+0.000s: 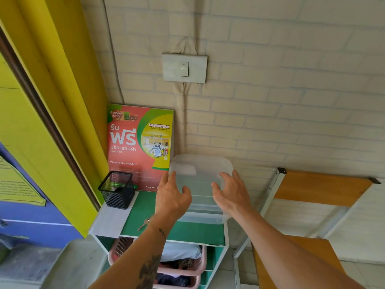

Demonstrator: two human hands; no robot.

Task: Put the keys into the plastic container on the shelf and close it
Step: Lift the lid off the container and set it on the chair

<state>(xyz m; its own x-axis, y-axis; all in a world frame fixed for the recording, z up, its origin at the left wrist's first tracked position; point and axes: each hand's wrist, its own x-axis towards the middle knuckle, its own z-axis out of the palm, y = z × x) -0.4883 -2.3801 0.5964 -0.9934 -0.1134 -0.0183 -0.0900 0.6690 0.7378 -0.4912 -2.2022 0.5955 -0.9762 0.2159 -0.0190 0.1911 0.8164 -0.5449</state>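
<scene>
A clear plastic container [203,216] stands on the green shelf top [187,231], against the brick wall. Its translucent lid [200,166] sits above the base, tilted toward me. My left hand [171,196] grips the lid's left edge, and my right hand [230,193] grips its right edge, with both thumbs on the near side. The keys [145,223] lie on the green top to the left of the container, partly hidden by my left forearm.
A black mesh pen holder [117,189] stands at the shelf's left rear. A red laundry poster [140,147] leans on the wall behind it. Pink baskets [181,268] of clothes fill the lower shelves. A wooden desk with a white frame [300,207] stands on the right.
</scene>
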